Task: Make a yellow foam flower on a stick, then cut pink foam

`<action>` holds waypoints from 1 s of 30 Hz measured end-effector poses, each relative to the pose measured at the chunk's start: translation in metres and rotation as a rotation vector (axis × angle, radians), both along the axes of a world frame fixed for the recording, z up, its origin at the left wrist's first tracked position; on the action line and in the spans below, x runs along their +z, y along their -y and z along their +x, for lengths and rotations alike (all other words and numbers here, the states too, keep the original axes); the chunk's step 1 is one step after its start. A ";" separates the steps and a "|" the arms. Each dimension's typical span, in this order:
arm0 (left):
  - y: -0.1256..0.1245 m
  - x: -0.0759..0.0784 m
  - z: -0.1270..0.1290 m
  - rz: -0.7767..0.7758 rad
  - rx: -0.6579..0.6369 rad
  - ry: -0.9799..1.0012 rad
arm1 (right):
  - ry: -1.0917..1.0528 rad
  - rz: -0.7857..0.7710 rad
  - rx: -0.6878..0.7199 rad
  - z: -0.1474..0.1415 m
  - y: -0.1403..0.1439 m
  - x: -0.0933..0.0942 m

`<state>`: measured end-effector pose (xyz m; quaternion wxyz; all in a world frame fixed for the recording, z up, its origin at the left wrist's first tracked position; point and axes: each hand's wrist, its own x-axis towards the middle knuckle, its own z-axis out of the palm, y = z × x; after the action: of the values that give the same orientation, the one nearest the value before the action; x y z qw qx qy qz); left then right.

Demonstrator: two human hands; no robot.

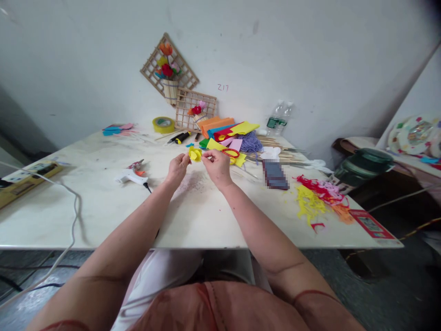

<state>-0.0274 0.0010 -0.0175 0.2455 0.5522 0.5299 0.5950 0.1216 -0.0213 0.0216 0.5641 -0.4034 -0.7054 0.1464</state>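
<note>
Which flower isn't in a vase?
The yellow flower, out front between the left hand and the right hand; the other flowers sit in the stick vases behind.

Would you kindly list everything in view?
Table: one, white, foreground
Flower: one, yellow, centre
Glue gun: one, white, left
Power strip: one, yellow, left
Tape roll: one, yellow, back
Lattice panels: two, brown, against wall
Plastic bottles: two, clear, back
Scissors: one, red-handled, centre
Folded sheets: several, multicoloured, back
Yarn: one bundle, purple, back
Sticks: many, tan, back
Shreds: many, multicoloured, right
Pixelated device: one, dark, right
Left hand: one, holding flower
Right hand: one, at flower
</note>
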 end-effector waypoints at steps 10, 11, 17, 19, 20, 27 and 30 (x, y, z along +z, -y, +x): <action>0.006 0.006 -0.002 0.078 0.166 -0.226 | -0.152 -0.166 0.042 -0.004 0.003 0.003; 0.007 0.007 -0.002 0.086 0.182 -0.246 | -0.164 -0.189 0.050 -0.004 0.003 0.004; 0.010 0.011 0.000 0.086 0.234 -0.344 | -0.205 -0.245 0.093 -0.004 0.000 0.003; 0.011 0.014 0.002 0.092 0.247 -0.370 | -0.209 -0.269 0.089 -0.003 0.000 0.004; 0.012 0.015 0.003 0.093 0.255 -0.383 | -0.212 -0.286 0.086 -0.003 0.000 0.005; 0.016 0.021 0.006 0.069 0.326 -0.549 | -0.201 -0.414 0.079 0.000 0.003 0.010; 0.016 0.021 0.007 0.065 0.338 -0.588 | -0.177 -0.413 0.072 0.001 0.000 0.009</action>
<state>-0.0203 -0.0155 0.0039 -0.0376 0.6118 0.6429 0.4592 0.1223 -0.0215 0.0302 0.5236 -0.4705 -0.6222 0.3425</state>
